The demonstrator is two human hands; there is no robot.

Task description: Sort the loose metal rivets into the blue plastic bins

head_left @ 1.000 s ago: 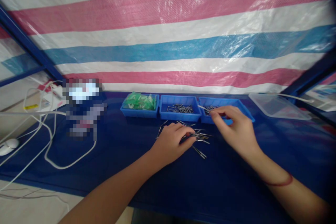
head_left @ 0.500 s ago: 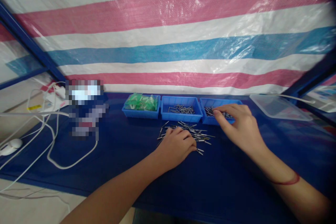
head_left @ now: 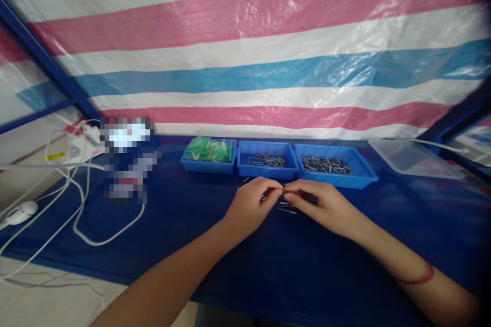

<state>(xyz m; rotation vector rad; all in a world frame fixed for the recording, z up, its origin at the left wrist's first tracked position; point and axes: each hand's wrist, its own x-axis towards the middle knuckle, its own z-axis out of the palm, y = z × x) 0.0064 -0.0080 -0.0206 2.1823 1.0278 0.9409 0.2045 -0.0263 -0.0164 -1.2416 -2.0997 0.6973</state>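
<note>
Over a loose pile of thin metal pins (head_left: pixel 287 210) on the blue table, my left hand (head_left: pixel 256 203) and my right hand (head_left: pixel 320 204) meet with their fingertips nearly touching. Both hands are pinched, and whatever sits between the fingertips is too small to make out. Behind them stand a middle blue bin (head_left: pixel 267 170) with some metal pins, and a right blue bin (head_left: pixel 339 179) holding a fuller heap of similar pins. The left blue bin (head_left: pixel 209 166) contains green plastic packets (head_left: pixel 210 149).
A clear plastic lid (head_left: pixel 416 161) lies at the back right. White cables (head_left: pixel 109 241), a white mouse (head_left: pixel 23 210) and a blurred, pixelated device (head_left: pixel 128 134) are on the left. A striped plastic sheet (head_left: pixel 245 76) hangs behind the table (head_left: pixel 330 276).
My right hand has moved left and down from the right bin to meet my left hand. My left hand has risen slightly off the pile and its fingers now pinch.
</note>
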